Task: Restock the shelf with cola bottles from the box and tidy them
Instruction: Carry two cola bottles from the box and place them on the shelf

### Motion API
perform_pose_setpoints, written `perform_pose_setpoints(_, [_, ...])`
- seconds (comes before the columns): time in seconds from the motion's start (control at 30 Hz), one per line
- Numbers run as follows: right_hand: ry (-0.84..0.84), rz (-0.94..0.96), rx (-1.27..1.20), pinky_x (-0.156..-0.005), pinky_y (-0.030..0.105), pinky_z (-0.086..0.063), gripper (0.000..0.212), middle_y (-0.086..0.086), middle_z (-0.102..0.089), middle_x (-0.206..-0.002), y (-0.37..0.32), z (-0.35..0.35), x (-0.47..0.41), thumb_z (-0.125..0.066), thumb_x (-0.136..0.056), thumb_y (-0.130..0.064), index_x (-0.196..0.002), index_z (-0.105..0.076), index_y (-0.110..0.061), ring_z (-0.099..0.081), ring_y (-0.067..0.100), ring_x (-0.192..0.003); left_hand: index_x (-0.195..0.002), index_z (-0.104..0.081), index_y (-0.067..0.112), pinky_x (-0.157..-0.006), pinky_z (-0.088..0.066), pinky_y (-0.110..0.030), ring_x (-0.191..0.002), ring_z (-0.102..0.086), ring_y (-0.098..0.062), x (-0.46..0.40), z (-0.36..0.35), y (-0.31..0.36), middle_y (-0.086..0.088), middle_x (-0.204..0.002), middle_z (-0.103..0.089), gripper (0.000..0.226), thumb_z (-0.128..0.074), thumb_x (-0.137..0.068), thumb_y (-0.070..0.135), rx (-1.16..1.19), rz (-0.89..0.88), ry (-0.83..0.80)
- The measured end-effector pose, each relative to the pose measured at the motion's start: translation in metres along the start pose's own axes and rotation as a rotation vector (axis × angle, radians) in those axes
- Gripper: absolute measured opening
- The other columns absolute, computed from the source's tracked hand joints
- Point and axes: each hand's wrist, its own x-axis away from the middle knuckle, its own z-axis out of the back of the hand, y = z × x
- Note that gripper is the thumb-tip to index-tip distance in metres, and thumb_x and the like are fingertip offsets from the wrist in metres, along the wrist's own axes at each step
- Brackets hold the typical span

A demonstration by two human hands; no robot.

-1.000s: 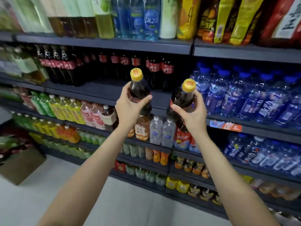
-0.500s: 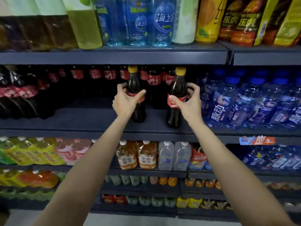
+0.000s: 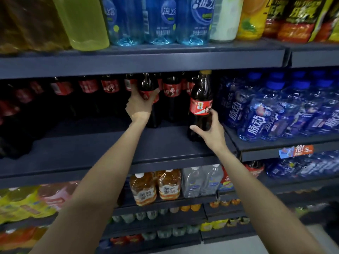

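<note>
Two dark cola bottles with red labels stand on the dark shelf in front of me. My left hand wraps the label of the left cola bottle, deep in the shelf beside the back row. My right hand holds the lower body of the right cola bottle, which has a yellow cap and stands upright near the shelf's right end. A row of cola bottles lines the back of the shelf. The box is not in view.
Blue drink bottles crowd the neighbouring shelf on the right. Large bottles of water and yellow drinks stand on the shelf above, close over the cola caps. Tea and water bottles fill the shelf below. Bare shelf board lies left of my arms.
Both hands have pushed the two bottles deeper onto the shelf. My right hand has slid down from the label to the lower body of its bottle. The camera has moved closer.
</note>
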Motion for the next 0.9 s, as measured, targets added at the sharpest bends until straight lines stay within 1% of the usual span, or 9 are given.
perform_pose_setpoints(0.1, [0.043, -0.040, 0.009, -0.100, 0.034, -0.042, 0.083, 0.002, -0.059, -0.128, 0.004, -0.007, -0.001, -0.079, -0.073, -0.038, -0.140, -0.032, -0.022, -0.052, 0.017, -0.120, -0.149, -0.022, 0.018, -0.096, -0.043, -0.039, -0.126, -0.050, -0.027, 0.007, -0.010, -0.022, -0.008, -0.142, -0.048, 0.091, -0.069, -0.079, 0.052, 0.014, -0.069, -0.080])
perform_pose_setpoints(0.23, [0.074, -0.074, 0.011, -0.098, 0.039, -0.045, 0.082, 0.007, -0.058, -0.123, 0.002, -0.016, -0.012, -0.078, -0.075, -0.035, -0.137, -0.026, -0.023, -0.054, 0.020, -0.115, -0.149, -0.017, 0.023, -0.096, -0.046, -0.041, -0.125, -0.050, -0.028, 0.015, -0.017, -0.046, -0.008, -0.145, -0.045, 0.092, -0.073, -0.078, 0.043, -0.059, -0.041, -0.177])
perform_pose_setpoints(0.37, [0.055, -0.055, 0.041, -0.096, 0.023, -0.033, 0.079, 0.010, -0.040, -0.139, 0.001, -0.019, -0.024, -0.073, -0.081, -0.028, -0.143, -0.025, -0.017, -0.041, 0.020, -0.127, -0.149, -0.016, 0.021, -0.094, -0.045, -0.043, -0.124, -0.051, -0.031, 0.011, -0.021, -0.043, -0.009, -0.143, -0.046, 0.089, -0.070, -0.082, 0.043, -0.069, -0.030, -0.203])
perform_pose_setpoints(0.53, [0.029, -0.065, 0.101, -0.099, 0.019, -0.025, 0.078, 0.010, -0.037, -0.146, 0.006, -0.020, -0.029, -0.066, -0.088, -0.027, -0.150, -0.020, -0.018, -0.033, 0.022, -0.135, -0.150, -0.013, 0.022, -0.095, -0.045, -0.042, -0.126, -0.049, -0.031, 0.010, -0.023, -0.042, -0.009, -0.146, -0.043, 0.091, -0.070, -0.082, 0.040, -0.034, 0.009, -0.243])
perform_pose_setpoints(0.6, [0.031, -0.084, 0.113, -0.104, 0.023, -0.026, 0.079, 0.008, -0.037, -0.149, 0.006, -0.020, -0.026, -0.066, -0.088, -0.025, -0.150, -0.018, -0.015, -0.033, 0.022, -0.137, -0.151, -0.009, 0.019, -0.099, -0.042, -0.041, -0.131, -0.044, -0.029, 0.016, -0.019, -0.040, -0.009, -0.150, -0.036, 0.096, -0.072, -0.081, 0.038, 0.012, 0.045, -0.254])
perform_pose_setpoints(0.67, [0.029, -0.119, 0.124, -0.109, 0.031, -0.030, 0.081, 0.008, -0.037, -0.149, 0.005, -0.019, -0.019, -0.067, -0.087, -0.025, -0.150, -0.017, -0.013, -0.034, 0.023, -0.138, -0.151, -0.007, 0.016, -0.101, -0.042, -0.045, -0.134, -0.039, -0.030, 0.028, -0.012, -0.037, -0.011, -0.151, -0.030, 0.099, -0.073, -0.080, 0.036, 0.037, 0.083, -0.238])
perform_pose_setpoints(0.77, [0.028, -0.133, 0.185, -0.111, 0.039, -0.032, 0.079, 0.012, -0.037, -0.147, 0.001, -0.012, -0.002, -0.067, -0.087, -0.027, -0.149, -0.022, -0.012, -0.035, 0.026, -0.136, -0.150, -0.014, 0.017, -0.102, -0.041, -0.048, -0.132, -0.039, -0.026, 0.058, 0.003, -0.029, -0.008, -0.146, -0.036, 0.089, -0.069, -0.082, 0.035, 0.108, 0.111, -0.235])
perform_pose_setpoints(0.83, [0.021, -0.102, 0.268, -0.108, 0.037, -0.034, 0.068, 0.012, -0.041, -0.143, -0.004, 0.000, 0.016, -0.065, -0.088, -0.027, -0.146, -0.030, -0.011, -0.039, 0.026, -0.132, -0.145, -0.029, 0.022, -0.104, -0.040, -0.042, -0.127, -0.044, -0.017, 0.084, 0.014, -0.021, 0.001, -0.140, -0.044, 0.071, -0.065, -0.086, 0.035, 0.171, 0.106, -0.302])
perform_pose_setpoints(0.9, [0.021, -0.023, 0.398, -0.100, 0.036, -0.039, 0.051, 0.010, -0.051, -0.134, -0.008, 0.020, 0.039, -0.061, -0.090, -0.025, -0.137, -0.045, -0.013, -0.047, 0.026, -0.124, -0.133, -0.046, 0.026, -0.102, -0.043, -0.035, -0.114, -0.053, -0.005, 0.112, 0.022, -0.009, 0.013, -0.124, -0.057, 0.047, -0.062, -0.089, 0.033, 0.223, 0.077, -0.386])
